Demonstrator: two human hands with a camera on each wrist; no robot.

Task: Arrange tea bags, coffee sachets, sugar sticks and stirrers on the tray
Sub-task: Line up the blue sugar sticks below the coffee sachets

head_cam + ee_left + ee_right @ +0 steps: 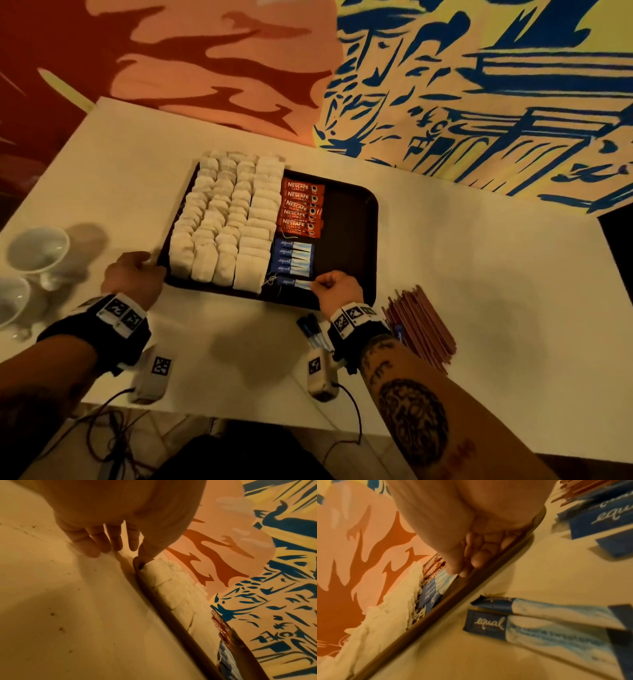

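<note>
A dark tray (349,233) lies on the white table. White tea bags (222,222) fill its left half in rows. Right of them lie red coffee sachets (301,209), with a row of blue sugar sticks (291,257) below. My right hand (317,282) pinches the pale end of one more sugar stick (291,282) just inside the tray's front rim (453,595). My left hand (144,263) is at the front left corner: its thumb presses the rim (154,597) and its straight fingers (102,545) rest on the table. A bundle of reddish stirrers (421,325) lies on the table, right of my right wrist.
Loose sugar sticks (539,615) lie on the table under my right wrist, in front of the tray. Two white cups (37,250) stand at the table's left edge. The tray's right part is bare. A painted wall (445,85) rises behind the table.
</note>
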